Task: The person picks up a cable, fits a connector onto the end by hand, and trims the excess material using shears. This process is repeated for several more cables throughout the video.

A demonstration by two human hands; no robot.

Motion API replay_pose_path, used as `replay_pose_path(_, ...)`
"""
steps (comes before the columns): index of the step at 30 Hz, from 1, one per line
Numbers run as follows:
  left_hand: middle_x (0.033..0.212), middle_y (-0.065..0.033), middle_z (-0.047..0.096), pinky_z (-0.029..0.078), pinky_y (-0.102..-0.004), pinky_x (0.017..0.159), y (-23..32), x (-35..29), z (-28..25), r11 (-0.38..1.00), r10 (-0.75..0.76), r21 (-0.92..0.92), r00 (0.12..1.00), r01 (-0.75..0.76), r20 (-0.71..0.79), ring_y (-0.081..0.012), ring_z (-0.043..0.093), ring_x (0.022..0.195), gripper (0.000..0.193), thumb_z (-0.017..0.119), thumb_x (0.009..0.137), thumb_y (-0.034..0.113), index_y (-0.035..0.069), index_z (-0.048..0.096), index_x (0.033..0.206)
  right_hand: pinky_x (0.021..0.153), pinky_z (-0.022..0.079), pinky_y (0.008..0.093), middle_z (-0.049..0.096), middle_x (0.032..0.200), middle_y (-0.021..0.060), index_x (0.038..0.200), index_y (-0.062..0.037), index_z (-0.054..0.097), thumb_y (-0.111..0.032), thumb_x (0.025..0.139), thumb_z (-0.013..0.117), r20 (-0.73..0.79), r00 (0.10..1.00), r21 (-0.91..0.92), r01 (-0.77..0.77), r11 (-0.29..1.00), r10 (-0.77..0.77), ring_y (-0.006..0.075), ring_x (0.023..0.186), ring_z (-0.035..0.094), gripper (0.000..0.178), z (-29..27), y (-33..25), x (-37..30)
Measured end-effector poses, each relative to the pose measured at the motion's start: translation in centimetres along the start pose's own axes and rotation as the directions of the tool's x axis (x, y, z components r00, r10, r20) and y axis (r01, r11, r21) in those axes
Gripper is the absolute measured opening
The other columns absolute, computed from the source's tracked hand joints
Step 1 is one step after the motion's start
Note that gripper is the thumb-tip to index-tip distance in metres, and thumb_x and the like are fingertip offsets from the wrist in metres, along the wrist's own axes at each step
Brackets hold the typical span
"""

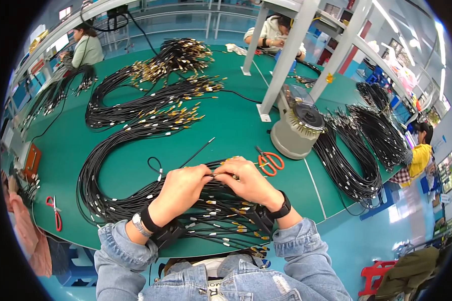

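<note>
My left hand (182, 186) and my right hand (247, 181) meet above the near edge of the green table. Thumbs and fingertips of both hands pinch a thin black cable (215, 174) between them. Its exact end is mostly hidden by my fingers. Beneath and around my hands lies a large curved bundle of black cables (93, 165) with gold-coloured connectors and white tags. One loose cable (202, 147) sticks out beyond my left hand, near a small loop. Orange-handled scissors (271, 163) rest just past my right hand.
A grey machine with a round top (297, 131) stands beside a white metal post (286, 65). More cable bundles lie at the far left (176, 55) and right (351, 165). Red-handled scissors (55, 213) sit at the left edge. Several people work around the table.
</note>
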State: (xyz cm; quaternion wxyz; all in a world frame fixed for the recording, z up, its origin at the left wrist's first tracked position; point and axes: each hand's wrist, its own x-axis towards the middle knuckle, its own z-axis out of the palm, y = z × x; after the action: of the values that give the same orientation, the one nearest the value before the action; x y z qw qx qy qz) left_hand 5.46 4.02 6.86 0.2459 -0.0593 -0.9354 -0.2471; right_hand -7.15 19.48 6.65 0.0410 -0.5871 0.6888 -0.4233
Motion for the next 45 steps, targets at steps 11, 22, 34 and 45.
replay_pose_path(11,0.072,-0.0053,0.062,0.043,-0.0221,0.052,-1.6,-0.5,2.7,0.818,-0.275,-0.507,0.959,0.272,0.07,-0.0095,0.055,0.061,0.005,0.061,0.083,0.002,-0.003,0.061,0.086,0.072,0.044,0.0224,0.064,0.086,0.0037,0.096,0.0043,0.064,-0.011,0.085,0.06,-0.67,0.622,0.165,-0.407,0.898,0.405,0.0075,0.079,0.055,0.019,-18.0,9.9,-6.5)
replay_pose_path(22,0.072,-0.0061,0.061,0.038,-0.0216,0.048,-0.8,0.1,2.3,0.904,-0.24,-0.374,0.97,0.206,-0.047,-0.0082,0.052,0.057,0.005,0.063,0.08,0.0,-0.002,0.062,0.085,0.066,0.037,0.0205,0.061,0.082,-0.0025,0.09,-0.0061,0.065,-0.022,0.083,0.062,-0.386,0.528,0.28,-0.714,0.641,0.756,0.0056,0.075,0.051,0.018,-22.6,13.9,-7.6)
replay_pose_path(34,0.069,-0.0039,0.061,0.038,-0.02,0.047,0.0,1.0,1.9,0.848,-0.294,-0.493,0.947,0.194,-0.132,-0.0059,0.05,0.054,0.008,0.062,0.083,0.004,-0.002,0.062,0.088,0.064,0.037,0.0237,0.055,0.076,-0.0039,0.087,-0.0088,0.06,-0.016,0.087,0.058,-0.436,0.605,0.707,-0.227,0.669,0.666,0.0063,0.07,0.048,0.008,-17.9,8.5,-4.5)
replay_pose_path(45,0.067,0.001,0.055,0.031,-0.0168,0.044,1.7,0.9,0.8,0.268,-0.471,-0.881,0.85,0.391,0.234,-0.0022,0.044,0.053,0.017,0.054,0.091,0.013,-0.001,0.059,0.1,0.076,0.04,0.023,0.055,0.086,0.0031,0.085,-0.001,0.056,0.0,0.083,0.059,-0.183,0.809,0.833,-0.174,0.526,0.558,0.0097,0.081,0.051,0.003,1.8,-3.4,-0.8)
